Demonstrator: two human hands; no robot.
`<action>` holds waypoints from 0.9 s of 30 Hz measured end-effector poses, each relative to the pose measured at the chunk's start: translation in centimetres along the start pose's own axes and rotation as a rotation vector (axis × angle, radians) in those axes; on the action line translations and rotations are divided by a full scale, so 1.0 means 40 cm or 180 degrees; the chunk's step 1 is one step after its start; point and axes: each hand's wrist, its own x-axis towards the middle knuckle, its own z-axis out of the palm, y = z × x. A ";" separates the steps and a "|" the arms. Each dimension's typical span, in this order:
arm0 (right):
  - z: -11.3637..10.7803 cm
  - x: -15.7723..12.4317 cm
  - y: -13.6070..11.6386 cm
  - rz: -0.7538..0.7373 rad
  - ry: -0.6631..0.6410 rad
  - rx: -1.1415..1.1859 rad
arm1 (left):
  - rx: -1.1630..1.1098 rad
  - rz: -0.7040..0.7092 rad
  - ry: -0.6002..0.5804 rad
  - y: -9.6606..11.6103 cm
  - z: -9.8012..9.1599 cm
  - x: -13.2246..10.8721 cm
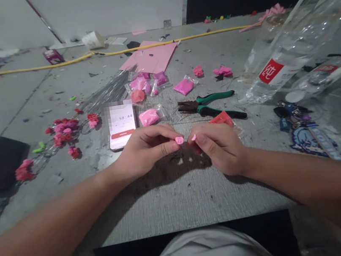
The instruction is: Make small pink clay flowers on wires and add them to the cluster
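Between the thumb and index finger of my left hand (149, 149) is a small pink clay piece (179, 140) with a folded, flower-like surface. My right hand (221, 146) pinches a smaller pink clay bit (194, 137), a short gap to the right of the first. Both hands are above the grey table (181, 203). Just beyond my left hand lie a phone (121, 126) with a lit screen and a bag of pink clay (149, 116). A red packet (222, 119) sits partly behind my right hand.
Green-handled pliers (210, 103) lie beyond my right hand. Clay bags (184, 85) and a pink sheet (153, 56) are further back. Red and pink clay flowers (65, 131) on wires are at left, plastic bottles (300, 53) and keychains (306, 137) at right. A yellow cable (207, 34) crosses behind.
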 end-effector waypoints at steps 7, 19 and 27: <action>-0.004 0.004 -0.015 -0.0165 -0.0106 -0.0089 | 0.0041 -0.0070 -0.0015 0.002 0.001 -0.003; -0.002 0.004 -0.014 -0.0288 -0.0180 -0.0131 | -0.0240 -0.0140 -0.0053 0.002 0.003 -0.002; 0.003 0.003 -0.012 -0.0388 -0.0242 -0.0276 | -0.0395 -0.0152 -0.0139 -0.002 0.010 -0.006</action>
